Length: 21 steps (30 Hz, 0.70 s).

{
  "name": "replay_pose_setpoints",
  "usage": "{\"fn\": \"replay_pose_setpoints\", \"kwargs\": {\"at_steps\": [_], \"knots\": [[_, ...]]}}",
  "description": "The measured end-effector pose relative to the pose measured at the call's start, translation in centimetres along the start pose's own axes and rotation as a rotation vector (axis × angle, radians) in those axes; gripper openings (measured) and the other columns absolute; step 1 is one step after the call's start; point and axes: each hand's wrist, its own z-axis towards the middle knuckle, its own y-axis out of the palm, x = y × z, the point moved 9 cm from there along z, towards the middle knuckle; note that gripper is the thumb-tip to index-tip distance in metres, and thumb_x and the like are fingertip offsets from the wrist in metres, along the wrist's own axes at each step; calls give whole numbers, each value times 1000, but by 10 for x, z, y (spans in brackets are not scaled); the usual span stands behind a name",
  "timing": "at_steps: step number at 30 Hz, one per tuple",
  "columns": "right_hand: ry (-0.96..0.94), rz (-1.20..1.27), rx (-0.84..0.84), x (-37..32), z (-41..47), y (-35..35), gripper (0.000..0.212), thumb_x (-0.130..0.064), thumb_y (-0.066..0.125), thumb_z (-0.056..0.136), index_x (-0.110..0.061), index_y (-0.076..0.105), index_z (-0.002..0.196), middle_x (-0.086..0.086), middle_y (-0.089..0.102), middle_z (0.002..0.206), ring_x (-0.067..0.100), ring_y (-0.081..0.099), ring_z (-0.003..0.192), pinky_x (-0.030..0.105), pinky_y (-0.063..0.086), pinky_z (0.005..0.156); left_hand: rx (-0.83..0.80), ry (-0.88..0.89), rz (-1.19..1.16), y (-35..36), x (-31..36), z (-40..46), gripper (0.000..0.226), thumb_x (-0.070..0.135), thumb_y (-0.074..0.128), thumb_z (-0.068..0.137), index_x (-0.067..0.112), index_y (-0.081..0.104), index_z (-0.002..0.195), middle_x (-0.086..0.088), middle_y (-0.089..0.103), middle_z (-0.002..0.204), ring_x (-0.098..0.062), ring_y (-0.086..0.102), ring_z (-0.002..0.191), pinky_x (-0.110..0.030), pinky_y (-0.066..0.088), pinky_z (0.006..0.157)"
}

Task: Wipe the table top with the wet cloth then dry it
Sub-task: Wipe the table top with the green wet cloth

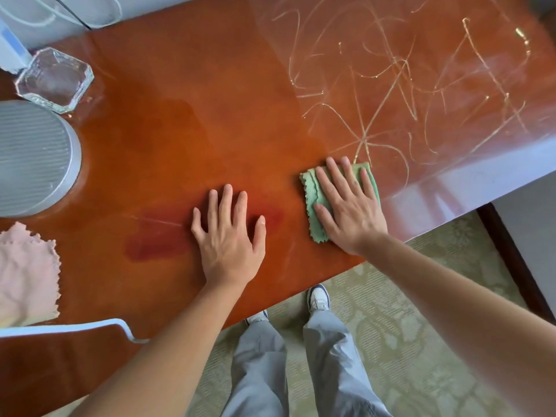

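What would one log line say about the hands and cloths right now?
right hand: flat on green cloth, near table edge | left hand: flat, bare table | pink cloth: untouched

Right hand (350,206) flat on folded cloth (313,188) near the table's (180,70) front edge. Left hand (230,233) flat on bare tabletop just to its left. Second cloth (27,272) far left; round device (33,158) behind it; glass dish (55,78) farther back.

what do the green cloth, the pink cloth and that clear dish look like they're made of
Green cloth: probably microfibre, matte, fine ribbed weave with zigzag-cut edges. Pink cloth: seemingly the same kind, soft and matte, zigzag edge. Clear dish: likely thick glass, though possibly acrylic; transparent and glossy with faceted edges.
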Motion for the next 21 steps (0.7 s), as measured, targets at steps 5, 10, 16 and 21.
{"fn": "replay_pose_setpoints", "kwargs": {"at_steps": [5,10,16,21], "knots": [[-34,-28,14,4,50,-7,68,-56,12,105,-21,11,164,3,6,172,25,-5,158,48,-5,127,12,-2,14,2,-2,1,60,55,33,102,20,48,148,-9,40,161,-30,30,151,-58,20,119],[-39,-6,10,3,39,-7,69,-56,12,106,-21,9,164,3,4,172,25,-7,158,47,-8,126,5,-20,-16,0,-1,0,60,54,33,102,19,50,147,-8,39,161,-30,29,152,-58,19,120],[-103,18,14,-9,-54,15,67,-51,25,106,-17,15,164,6,8,171,28,-3,158,50,-1,127,-19,-43,-26,-4,1,1,57,47,39,100,15,53,144,-9,40,160,-31,30,151,-57,19,118],[-102,-7,-19,-11,-62,18,67,-51,25,106,-17,14,164,7,5,170,29,-3,158,52,2,126,9,6,-18,-9,21,13,51,42,39,100,13,58,137,-9,44,158,-29,34,149,-56,18,117]]}}
